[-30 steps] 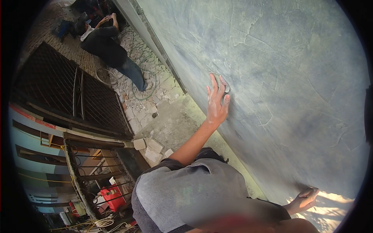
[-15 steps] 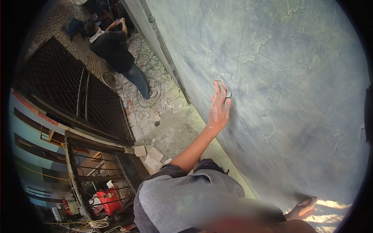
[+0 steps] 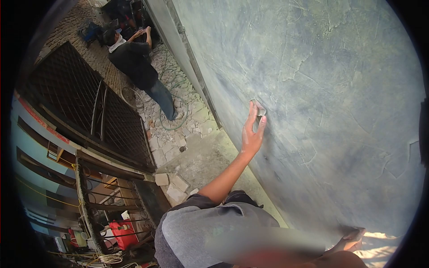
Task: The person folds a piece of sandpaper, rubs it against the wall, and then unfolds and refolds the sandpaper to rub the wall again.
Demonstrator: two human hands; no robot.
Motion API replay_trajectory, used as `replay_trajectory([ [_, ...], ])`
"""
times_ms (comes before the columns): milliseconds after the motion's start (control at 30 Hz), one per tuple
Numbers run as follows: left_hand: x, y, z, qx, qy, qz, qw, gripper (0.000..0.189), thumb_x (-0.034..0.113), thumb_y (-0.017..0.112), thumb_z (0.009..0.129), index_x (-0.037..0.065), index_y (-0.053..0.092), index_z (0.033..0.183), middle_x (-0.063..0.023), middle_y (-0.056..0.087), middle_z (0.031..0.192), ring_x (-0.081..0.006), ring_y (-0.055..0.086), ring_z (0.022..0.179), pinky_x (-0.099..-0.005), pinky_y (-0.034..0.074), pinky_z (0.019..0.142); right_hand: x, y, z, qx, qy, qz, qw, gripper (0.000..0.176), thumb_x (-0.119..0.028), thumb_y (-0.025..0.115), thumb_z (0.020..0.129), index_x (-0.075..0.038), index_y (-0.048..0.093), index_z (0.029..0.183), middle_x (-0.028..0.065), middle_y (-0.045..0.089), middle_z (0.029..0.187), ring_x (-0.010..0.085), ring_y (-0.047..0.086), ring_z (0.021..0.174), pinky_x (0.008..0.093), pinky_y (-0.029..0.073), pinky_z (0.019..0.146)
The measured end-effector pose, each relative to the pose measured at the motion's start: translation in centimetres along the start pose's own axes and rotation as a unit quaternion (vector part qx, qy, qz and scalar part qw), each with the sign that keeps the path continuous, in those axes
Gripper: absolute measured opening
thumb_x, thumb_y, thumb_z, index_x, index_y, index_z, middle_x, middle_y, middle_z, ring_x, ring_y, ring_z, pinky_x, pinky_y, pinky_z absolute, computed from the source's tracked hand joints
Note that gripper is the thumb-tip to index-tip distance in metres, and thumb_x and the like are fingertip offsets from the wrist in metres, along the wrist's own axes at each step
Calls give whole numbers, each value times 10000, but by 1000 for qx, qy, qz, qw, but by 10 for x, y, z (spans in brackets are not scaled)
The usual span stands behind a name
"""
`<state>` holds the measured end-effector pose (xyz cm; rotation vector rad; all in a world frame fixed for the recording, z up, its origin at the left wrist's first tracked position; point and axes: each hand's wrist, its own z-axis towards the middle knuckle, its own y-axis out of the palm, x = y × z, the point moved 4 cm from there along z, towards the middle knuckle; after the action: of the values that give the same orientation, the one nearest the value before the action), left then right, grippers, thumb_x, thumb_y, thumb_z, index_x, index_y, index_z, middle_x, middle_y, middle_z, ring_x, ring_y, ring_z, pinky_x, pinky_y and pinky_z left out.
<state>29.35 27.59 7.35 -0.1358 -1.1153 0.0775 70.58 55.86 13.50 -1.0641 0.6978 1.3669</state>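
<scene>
Nearest the camera, at 6 o'clock, sat the wearer's grey sleeve (image 3: pixel 210 232). The right hand (image 3: pixel 351 239) lay at 5 o'clock, low on the grey plastered wall (image 3: pixel 339 111). Its fingers were stretched flat against the surface, holding nothing, and it was partly cut off by the edge of the view. The left arm ran up from the sleeve toward centre. The left hand (image 3: pixel 251 136) was raised on the wall, its fingers pinching a small pale pad (image 3: pixel 258 107) at its 12 o'clock. The pad was pressed against the plaster just right of centre. Broken paving (image 3: pixel 172 138) lay at 10 o'clock of that hand, beside a dark mesh gate (image 3: pixel 76 102). Farthest off, at 11 o'clock, a second person (image 3: pixel 134 60) in dark clothes bent over, with both hands occupied and well apart from the wearer.
</scene>
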Motion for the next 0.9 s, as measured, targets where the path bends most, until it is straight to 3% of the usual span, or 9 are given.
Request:
replay_trajectory([
  [133,-2,7,-2,13,-35,-82,996,709,283,535,1028,-52,168,1534,-220,200,1608,-284,235,1484,-368,216,1191,1,-2,1,-13,-5,-59,998,620,-556,405,1013,-76,513,635,48,476,491,177,461,443,358,377,469],
  [167,-5,12,-2,33,-53,-119,991,768,369,530,1016,-43,149,1540,-216,188,1612,-298,209,1492,-381,198,1199,3,-1,2,-11,-6,-58,998,620,-556,405,1013,-76,513,635,48,476,491,177,461,443,358,377,469],
  [200,-7,16,2,52,-68,-157,984,830,454,526,1004,-35,130,1545,-212,177,1617,-313,183,1500,-395,181,1207,5,0,4,0,-8,-20,1000,575,-476,477,1009,-93,425,584,13,381,508,127,374,486,319,319,516],
  [233,-8,21,2,49,-69,-158,984,830,454,526,1004,-35,130,1545,-212,177,1617,-313,183,1500,-395,181,1207,6,-2,2,9,-7,14,1000,591,-397,548,1005,-110,338,533,-23,285,525,78,286,529,280,261,563],
  [467,3,23,5,83,-79,-125,986,848,469,529,998,-52,133,1538,-199,117,1632,-301,121,1514,-380,140,1220,-5,7,1,5,11,45,999,620,-428,535,1003,-104,326,517,-22,281,508,84,281,520,281,256,558],
  [533,4,23,7,83,-75,-118,987,855,473,532,995,-54,134,1537,-197,117,1632,-302,119,1515,-380,138,1221,-13,12,1,49,-53,19,997,646,-402,506,1003,-101,283,477,-19,249,459,88,238,448,261,193,482],
  [667,3,22,7,83,-72,-106,988,886,437,595,971,-58,126,1536,-224,117,1624,-301,119,1514,-378,128,1224,-8,9,0,59,-44,18,997,641,-398,502,1008,-101,288,482,-18,254,460,88,237,449,261,192,481],
  [733,1,21,9,87,-68,-120,987,897,416,619,962,-60,122,1536,-236,121,1619,-301,119,1513,-380,127,1225,0,5,1,27,1,31,999,633,-430,518,1011,-102,300,515,-24,266,504,82,259,514,273,224,546],
  [900,-2,12,9,117,-75,-132,982,857,351,647,957,-74,167,1526,-248,182,1603,-305,167,1503,-377,156,1215,1,7,4,39,-42,24,998,630,-391,491,1028,-103,297,502,-23,265,483,81,253,481,267,211,509],
])
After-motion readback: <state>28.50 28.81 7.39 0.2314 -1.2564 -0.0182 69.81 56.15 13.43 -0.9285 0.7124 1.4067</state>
